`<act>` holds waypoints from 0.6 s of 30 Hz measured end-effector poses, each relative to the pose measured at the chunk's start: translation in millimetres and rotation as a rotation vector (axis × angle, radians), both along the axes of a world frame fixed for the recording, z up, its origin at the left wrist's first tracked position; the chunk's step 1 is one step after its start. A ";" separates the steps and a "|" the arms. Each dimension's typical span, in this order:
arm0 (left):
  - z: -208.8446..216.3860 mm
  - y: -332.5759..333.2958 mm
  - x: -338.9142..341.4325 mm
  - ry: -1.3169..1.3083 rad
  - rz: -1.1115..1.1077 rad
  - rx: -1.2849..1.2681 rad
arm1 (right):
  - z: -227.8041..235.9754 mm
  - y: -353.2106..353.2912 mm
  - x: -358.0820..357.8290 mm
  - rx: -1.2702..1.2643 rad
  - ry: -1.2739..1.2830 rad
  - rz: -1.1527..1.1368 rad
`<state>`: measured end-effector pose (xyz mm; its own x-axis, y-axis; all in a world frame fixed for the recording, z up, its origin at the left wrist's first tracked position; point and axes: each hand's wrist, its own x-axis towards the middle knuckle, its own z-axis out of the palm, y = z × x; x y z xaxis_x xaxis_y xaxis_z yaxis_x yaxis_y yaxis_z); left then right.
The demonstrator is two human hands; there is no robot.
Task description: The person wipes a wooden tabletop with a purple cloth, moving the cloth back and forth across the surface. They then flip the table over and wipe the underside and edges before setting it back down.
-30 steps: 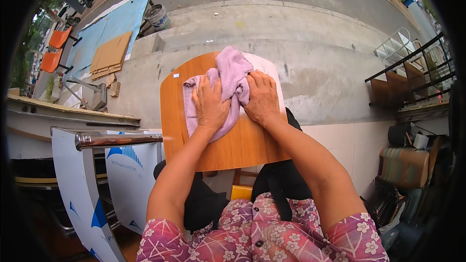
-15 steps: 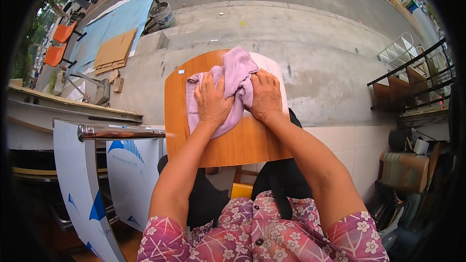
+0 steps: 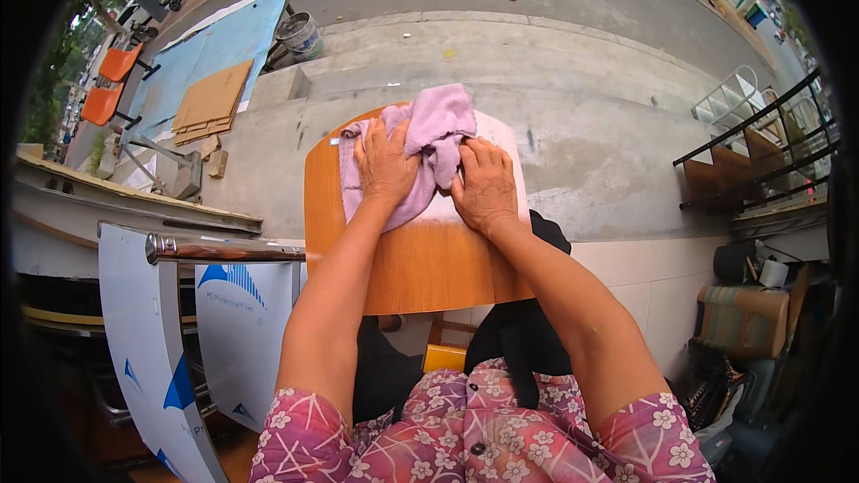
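Observation:
A wood-grain board (image 3: 429, 273) with a rounded far edge lies in front of me, above my knees. On its far half is a bunched pink-purple towel (image 3: 438, 121), with a fold heaped up near the board's far edge. My left hand (image 3: 386, 165) lies flat on the towel's left part, its fingers stretched out and slightly apart. Just right of the towel, my right hand (image 3: 488, 183) rests on the board with fingers spread and fingertips beside the cloth. A small pale sticker (image 3: 335, 141) sits at the board's left edge.
At my left stand film-covered panels (image 3: 242, 313) and a metal rail (image 3: 224, 249). Beyond are orange seats (image 3: 103, 103), cardboard sheets (image 3: 215, 100), a blue sheet (image 3: 206, 45) and a bucket (image 3: 300, 34). A dark metal rack (image 3: 761, 148) and a cushioned seat (image 3: 743, 317) are at right.
The towel and my left hand have slid toward the board's far edge, baring more of its near part. My right hand has shifted only slightly. The view has tilted a little.

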<state>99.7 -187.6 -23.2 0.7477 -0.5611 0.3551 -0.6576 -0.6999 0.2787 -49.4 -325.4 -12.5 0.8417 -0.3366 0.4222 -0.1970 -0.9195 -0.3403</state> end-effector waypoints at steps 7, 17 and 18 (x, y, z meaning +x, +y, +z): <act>1.5 -23.6 35.7 0.090 0.129 0.047 | 2.1 4.5 -0.3 0.037 -0.039 0.007; 8.8 26.0 -54.2 0.078 -0.009 0.059 | 1.7 4.5 -3.5 0.059 -0.002 -0.019; 11.6 35.6 -65.1 0.079 -0.025 0.056 | 0.8 4.7 -3.2 0.047 -0.001 -0.010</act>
<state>34.6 -152.1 -11.6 0.7575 -0.5975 0.2631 -0.6528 -0.6995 0.2909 -52.5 -320.7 -11.7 0.8378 -0.3647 0.4062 -0.2059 -0.9003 -0.3835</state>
